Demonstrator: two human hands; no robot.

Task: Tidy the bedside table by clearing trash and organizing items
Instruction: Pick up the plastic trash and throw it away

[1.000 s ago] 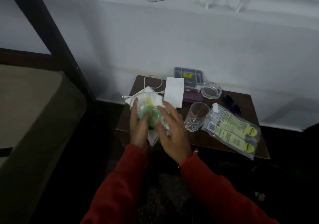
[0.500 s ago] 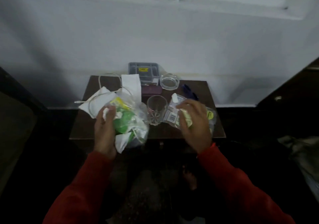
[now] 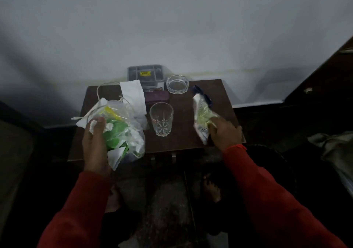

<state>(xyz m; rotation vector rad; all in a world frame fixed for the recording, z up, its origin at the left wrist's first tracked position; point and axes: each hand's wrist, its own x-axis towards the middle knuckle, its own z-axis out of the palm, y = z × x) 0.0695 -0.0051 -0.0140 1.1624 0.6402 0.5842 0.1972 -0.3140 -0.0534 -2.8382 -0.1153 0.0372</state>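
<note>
While left hand [image 3: 95, 142] grips trash bag [image 3: 124, 125] | right hand [image 3: 225, 133] clutches crumpled packet [image 3: 200, 114] | glass [image 3: 161, 118] between

Legible text: none. Grey compartment tray [image 3: 146, 75] at the back edge of the bedside table [image 3: 219, 95]: carries a small yellow label with dark characters, too blurred to read. Clear packet [image 3: 200, 114] gripped in the right hand [image 3: 225, 131]: shows a white patch with fine dark lines at its lower end, possibly a barcode, and yellow-green printed panels; no letters or numbers resolvable. Clear plastic bag [image 3: 122, 125] held by the left hand [image 3: 95, 142]: green and yellow wrappers inside, printing not readable.
</note>
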